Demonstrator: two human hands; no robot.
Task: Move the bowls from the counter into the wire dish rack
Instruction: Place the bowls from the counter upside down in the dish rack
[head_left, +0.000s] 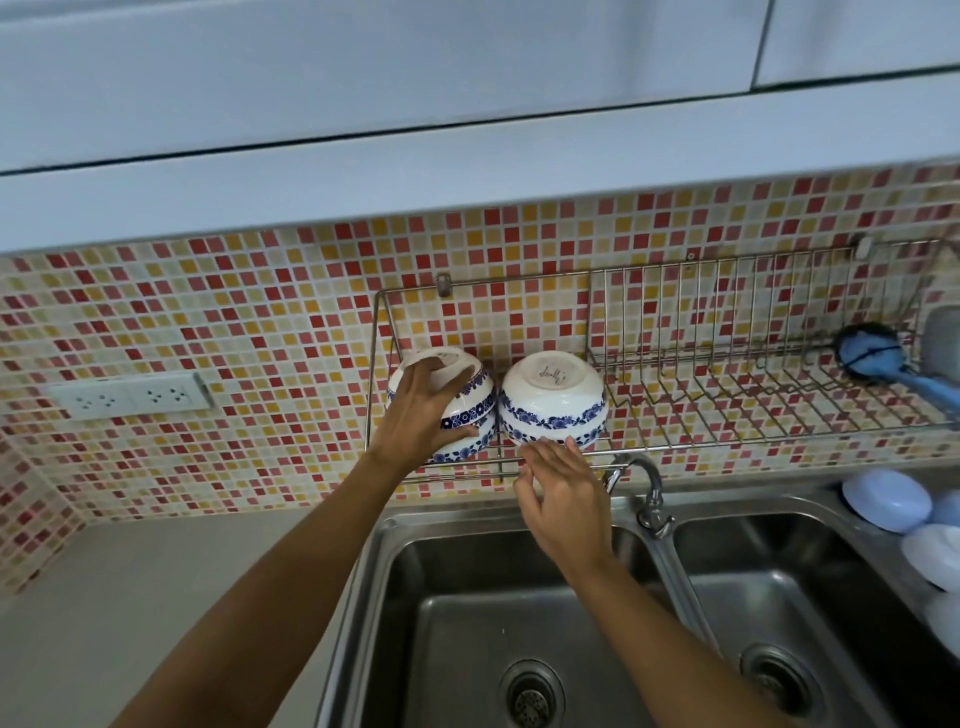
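My left hand (423, 410) grips the upturned left bowl (467, 397), stacked on another in the rack (675, 447). My right hand (563, 496) is open, fingertips touching the rim of the right bowl (553, 397) at its 12 o'clock.

The left hand (426, 410) covers much of the upturned white, blue-banded ceramic bowl stack (470, 410); the blue-headed dish brush (872, 358) and pale rounded plastic lids (893, 499) run off the right edge

Left hand (423, 410) cupped, gripping – right hand (563, 496) open (fingers spread)
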